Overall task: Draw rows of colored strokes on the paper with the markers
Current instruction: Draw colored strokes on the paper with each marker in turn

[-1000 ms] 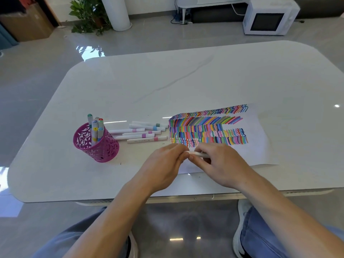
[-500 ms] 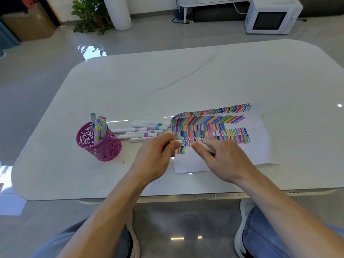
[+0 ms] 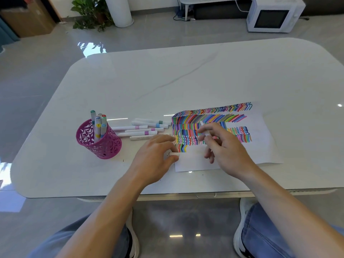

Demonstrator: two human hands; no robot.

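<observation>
Two hands are working over the paper (image 3: 260,146), which is lying flat on the white table (image 3: 186,81), right of centre, near the front edge. Right hand (image 3: 223,146) is pinching a white marker (image 3: 205,131) between thumb and fingertips, other fingers loosely spread; marker is pointing up and away, one end showing above the fingers, hovering over the middle rows of strokes. Can't tell if the tip is touching the sheet. Left hand (image 3: 158,155) is curling closed on a small white piece, likely the cap (image 3: 173,154), right at the paper's left edge.

Handling, as judgement: marker looks light, stiff, smooth plastic, so a bit slippery; best gripping low on the barrel near the tip for control. Paper is thin and floppy, likely sliding on the glossy top, so pinning a bare corner is making sense.

Several loose markers (image 3: 141,128) are lying in a row between the paper and the pink holder (image 3: 98,144), which is holding more markers upright. Bottom row of strokes is looking only just started at the left.
</observation>
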